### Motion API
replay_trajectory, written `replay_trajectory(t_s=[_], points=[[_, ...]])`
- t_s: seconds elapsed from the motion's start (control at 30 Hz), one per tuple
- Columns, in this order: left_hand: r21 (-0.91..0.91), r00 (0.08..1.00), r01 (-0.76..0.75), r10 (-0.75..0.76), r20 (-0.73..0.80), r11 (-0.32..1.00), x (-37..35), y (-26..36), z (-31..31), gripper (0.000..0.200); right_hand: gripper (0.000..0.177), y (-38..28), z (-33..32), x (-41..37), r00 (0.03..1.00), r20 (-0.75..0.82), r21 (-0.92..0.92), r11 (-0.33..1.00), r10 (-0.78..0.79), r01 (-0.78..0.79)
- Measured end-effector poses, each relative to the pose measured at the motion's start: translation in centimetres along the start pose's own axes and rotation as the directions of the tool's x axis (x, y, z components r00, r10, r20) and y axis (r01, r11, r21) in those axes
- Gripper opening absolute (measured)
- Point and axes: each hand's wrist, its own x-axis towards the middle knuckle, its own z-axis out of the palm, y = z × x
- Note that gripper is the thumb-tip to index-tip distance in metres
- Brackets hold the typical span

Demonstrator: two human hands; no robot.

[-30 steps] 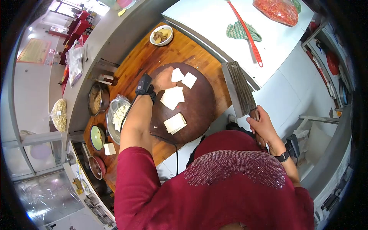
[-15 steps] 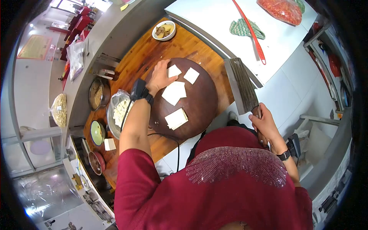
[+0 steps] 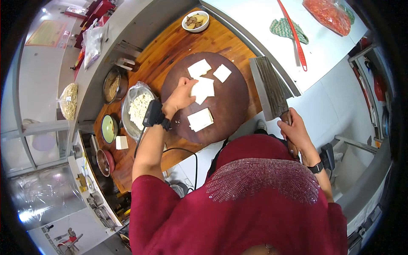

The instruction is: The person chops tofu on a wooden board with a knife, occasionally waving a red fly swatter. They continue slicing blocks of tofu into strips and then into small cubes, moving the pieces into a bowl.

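A round brown chopping board (image 3: 231, 100) lies on the wooden counter. On it are several flat white pieces: one at the top (image 3: 199, 68), a smaller one at the right (image 3: 222, 73), overlapping ones in the middle (image 3: 204, 90) and a small stack nearest my body (image 3: 200, 120). My left hand (image 3: 182, 97) is at the left edge of the middle pieces, fingers bent and touching them. My right hand (image 3: 294, 131) is wrapped round the handle of a large cleaver (image 3: 268, 89), its broad blade held up to the right of the board.
Left of the board stand a bowl of white crumbs (image 3: 139, 111), a metal pot (image 3: 114, 86), a green bowl (image 3: 109, 128) and a white block (image 3: 121, 143). A food bowl (image 3: 196, 21) sits at the back; a red utensil (image 3: 293, 36) lies on the white surface.
My left hand has moved from the top white piece towards my body, to the middle pieces. The whole view has shifted slightly; the cleaver stays in my right hand.
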Motion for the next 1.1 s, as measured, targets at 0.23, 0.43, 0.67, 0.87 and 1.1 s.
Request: replay_trajectory(t_s=[0.23,0.43,0.67,0.87,1.1], points=[[-0.335,0.978,0.178,-0.13,0.163,0.925,1.7,0.0,-1.9,0.022,0.022,0.1,-0.5,0.2,1.0,0.026,-0.029,1.0,0.004,-0.003],[-0.575,0.959,0.284,-0.236,0.159,0.767,2.0,-1.3,0.5,0.022,0.024,0.2,-1.3,0.3,1.0,-0.006,-0.002,1.0,-0.014,0.014],[-0.026,0.991,0.117,-0.115,0.07,0.993,1.9,-0.2,0.0,0.046,0.025,0.2,-1.6,0.4,1.0,0.003,-0.014,1.0,0.005,-0.005],[0.415,0.987,-0.075,0.008,0.16,0.907,2.3,3.8,-0.9,0.061,0.025,-0.2,-1.1,0.6,0.999,0.03,0.019,1.0,0.011,-0.011],[0.309,0.965,-0.231,0.176,0.195,0.923,2.8,2.9,-0.3,0.056,0.022,-0.4,-0.8,0.9,0.999,0.034,0.006,1.0,0.015,-0.016]])
